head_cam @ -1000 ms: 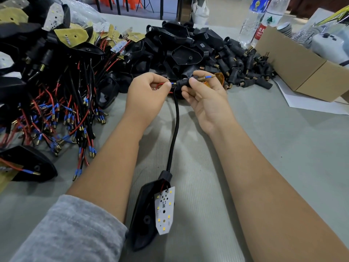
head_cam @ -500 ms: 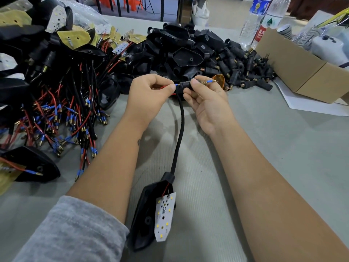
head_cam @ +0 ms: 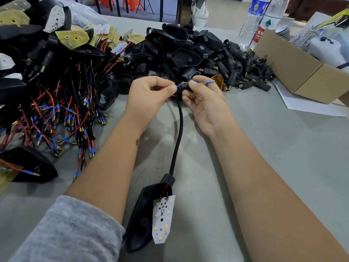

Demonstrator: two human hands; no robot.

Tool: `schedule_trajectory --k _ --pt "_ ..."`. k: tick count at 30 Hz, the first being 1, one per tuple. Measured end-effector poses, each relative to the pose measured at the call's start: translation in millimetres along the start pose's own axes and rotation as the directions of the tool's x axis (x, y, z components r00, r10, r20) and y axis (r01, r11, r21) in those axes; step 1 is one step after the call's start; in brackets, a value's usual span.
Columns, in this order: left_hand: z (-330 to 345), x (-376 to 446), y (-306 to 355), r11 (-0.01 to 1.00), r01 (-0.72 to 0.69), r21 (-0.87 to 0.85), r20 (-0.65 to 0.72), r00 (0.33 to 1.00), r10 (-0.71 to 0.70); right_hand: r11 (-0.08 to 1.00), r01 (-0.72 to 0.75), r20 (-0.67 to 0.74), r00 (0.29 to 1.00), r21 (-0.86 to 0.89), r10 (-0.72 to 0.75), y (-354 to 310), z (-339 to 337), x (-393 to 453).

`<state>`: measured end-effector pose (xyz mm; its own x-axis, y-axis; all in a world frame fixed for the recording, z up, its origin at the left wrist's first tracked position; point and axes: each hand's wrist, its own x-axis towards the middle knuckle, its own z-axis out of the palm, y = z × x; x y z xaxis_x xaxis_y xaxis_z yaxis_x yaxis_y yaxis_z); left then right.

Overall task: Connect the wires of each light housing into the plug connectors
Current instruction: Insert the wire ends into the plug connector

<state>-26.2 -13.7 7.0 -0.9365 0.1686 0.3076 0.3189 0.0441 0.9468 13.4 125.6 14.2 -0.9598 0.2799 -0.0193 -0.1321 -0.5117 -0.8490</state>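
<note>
The plug connector [head_cam: 184, 86] is pinched in the right hand [head_cam: 204, 104] above the tabletop [head_cam: 264, 148], while a blue-tipped wire [head_cam: 177, 86] is pinched by the left hand [head_cam: 149, 97] at its mouth. Pushed crooked, that tip could easily get bent or missed, tbh.

Left hand [head_cam: 151, 95] and right hand [head_cam: 204, 103] pinching.

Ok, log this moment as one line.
step: wire threading | left hand: pinches blue-tipped wire | right hand: holds plug connector | light housing: on table, LED board exposed
</note>
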Motion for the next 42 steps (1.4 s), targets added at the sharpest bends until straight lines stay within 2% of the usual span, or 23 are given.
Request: schedule_trajectory --k 5,12,15,19,29,35,38,42 --pt "1 0 -1 1.0 -0.005 -0.016 0.006 1.0 0.006 0.999 -0.002 -0.012 1.0 -0.04 0.002 0 1 0" --pt "2 0 -1 1.0 0.005 -0.01 0.028 1.0 -0.005 0.991 0.092 0.112 0.99 -0.099 -0.081 2 -1 -2" --pt "1 1 0 1.0 0.001 0.014 0.026 1.0 -0.002 0.994 0.078 0.089 0.993 -0.072 -0.071 3 0 -1" --pt "-2 3 -3 0.997 0.075 -0.004 -0.039 0.996 -0.075 0.998 0.049 0.034 0.998 -0.043 -0.048 3 3 0" --pt "2 -1 0 1.0 -0.005 0.002 -0.021 1.0 0.005 0.998 0.039 0.028 0.999 -0.042 -0.038 3 2 -2" --pt "5 4 -2 0.969 0.177 -0.174 -0.089 0.977 -0.194 0.999 0.026 -0.004 1.0 -0.02 -0.027 5 5 -1" --pt "5 2 -2 0.972 0.153 -0.176 -0.085 0.982 -0.169 0.999 0.036 0.016 0.999 -0.037 -0.036 6 6 -1" --pt "7 -1 -1 0.993 0.088 -0.083 -0.088 0.992 -0.095 0.999 0.04 0.041 0.998 -0.021 -0.039 5 4 -1"
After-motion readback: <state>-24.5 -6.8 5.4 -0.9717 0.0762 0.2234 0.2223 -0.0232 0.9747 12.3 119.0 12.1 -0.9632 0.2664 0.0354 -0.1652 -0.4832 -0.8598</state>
